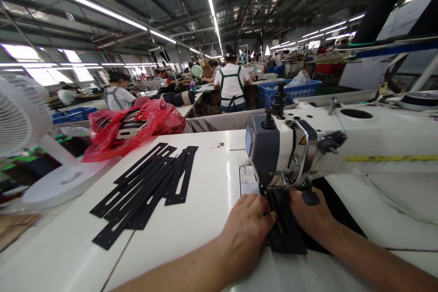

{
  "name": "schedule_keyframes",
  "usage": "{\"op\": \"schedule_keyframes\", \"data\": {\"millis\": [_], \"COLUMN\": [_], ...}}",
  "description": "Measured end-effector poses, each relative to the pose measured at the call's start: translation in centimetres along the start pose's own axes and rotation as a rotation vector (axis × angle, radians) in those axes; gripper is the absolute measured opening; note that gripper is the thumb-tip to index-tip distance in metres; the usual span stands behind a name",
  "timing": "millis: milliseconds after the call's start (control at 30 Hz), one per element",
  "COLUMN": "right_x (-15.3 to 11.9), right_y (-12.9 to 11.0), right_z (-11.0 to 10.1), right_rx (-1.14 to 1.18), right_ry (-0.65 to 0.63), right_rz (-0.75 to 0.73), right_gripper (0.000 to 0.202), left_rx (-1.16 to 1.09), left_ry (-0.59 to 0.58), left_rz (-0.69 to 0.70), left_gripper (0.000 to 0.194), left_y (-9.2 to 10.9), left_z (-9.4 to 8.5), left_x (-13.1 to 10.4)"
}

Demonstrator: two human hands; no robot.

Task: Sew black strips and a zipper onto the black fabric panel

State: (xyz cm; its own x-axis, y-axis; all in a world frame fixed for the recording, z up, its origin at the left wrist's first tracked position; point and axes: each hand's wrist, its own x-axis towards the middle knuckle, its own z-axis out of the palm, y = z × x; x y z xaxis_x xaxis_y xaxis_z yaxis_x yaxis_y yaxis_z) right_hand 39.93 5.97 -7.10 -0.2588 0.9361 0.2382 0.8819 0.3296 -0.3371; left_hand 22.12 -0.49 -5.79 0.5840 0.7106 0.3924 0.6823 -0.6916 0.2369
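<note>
A black flat piece (288, 237) lies under the needle area of a white and grey sewing machine (268, 150). My left hand (251, 223) is closed on its left edge, thumb and fingers pressed together beside a narrow slot. On the other side, my right hand (311, 212) has its fingers curled against the piece's right edge; the machine's presser parts hide some of the fingertips. Beneath and behind the right wrist spreads a larger black sheet (337, 207). Several black slotted strips (137, 191) lie in an overlapping pile on the white table, left of my left hand.
A red plastic bag (160, 118) with black and light pieces sits at the table's far left edge. Left of it stands a white fan (65, 187). Blue crates (290, 93) and a person in a white shirt (232, 83) are beyond the table. A yellow measuring tape (390, 159) runs along the machine arm.
</note>
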Motion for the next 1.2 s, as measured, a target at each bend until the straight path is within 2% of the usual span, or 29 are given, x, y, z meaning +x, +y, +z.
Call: {"op": "schedule_keyframes", "data": {"millis": [67, 133, 200, 300, 367, 600, 833, 1200], "right_x": [-0.4, -2.0, -4.3, -7.7, -8.7, -7.4, -6.2, -4.3], "right_y": [0.1, 0.3, 0.4, 0.5, 0.4, -0.1, 0.1, 0.1], "right_z": [-0.1, -0.7, -1.5, -2.4, -2.7, -2.9, -2.4, -2.1], "right_rx": [0.006, 0.035, 0.062, 0.022, -0.026, -0.056, 0.056, 0.155], "right_ry": [0.019, 0.035, 0.092, 0.198, 0.217, 0.267, 0.266, 0.176], "right_rz": [-0.008, -0.058, -0.235, -0.592, -0.685, -0.741, -0.686, -0.571], "right_gripper": [0.025, 0.023, 0.023, 0.029, 0.033, 0.037, 0.034, 0.03], "left_rx": [-0.02, -0.056, -0.081, -0.019, 0.066, 0.207, 0.202, 0.176], "left_ry": [0.017, 0.054, 0.106, 0.159, 0.175, 0.212, 0.202, 0.123], "left_rz": [-0.021, -0.038, -0.004, 0.117, 0.165, 0.208, 0.208, 0.196], "left_gripper": [0.028, 0.034, 0.03, 0.022, 0.023, 0.024, 0.026, 0.018], "left_y": [0.2, 0.4, 0.8, 1.3, 1.5, 1.2, 0.1, -1.8], "left_z": [-0.1, -0.1, -0.2, -0.1, 0.1, 0.4, 0.4, 0.9], "left_x": [-0.4, -1.0, -1.7, -2.4, -2.5, -1.7, -0.8, 0.5]}}
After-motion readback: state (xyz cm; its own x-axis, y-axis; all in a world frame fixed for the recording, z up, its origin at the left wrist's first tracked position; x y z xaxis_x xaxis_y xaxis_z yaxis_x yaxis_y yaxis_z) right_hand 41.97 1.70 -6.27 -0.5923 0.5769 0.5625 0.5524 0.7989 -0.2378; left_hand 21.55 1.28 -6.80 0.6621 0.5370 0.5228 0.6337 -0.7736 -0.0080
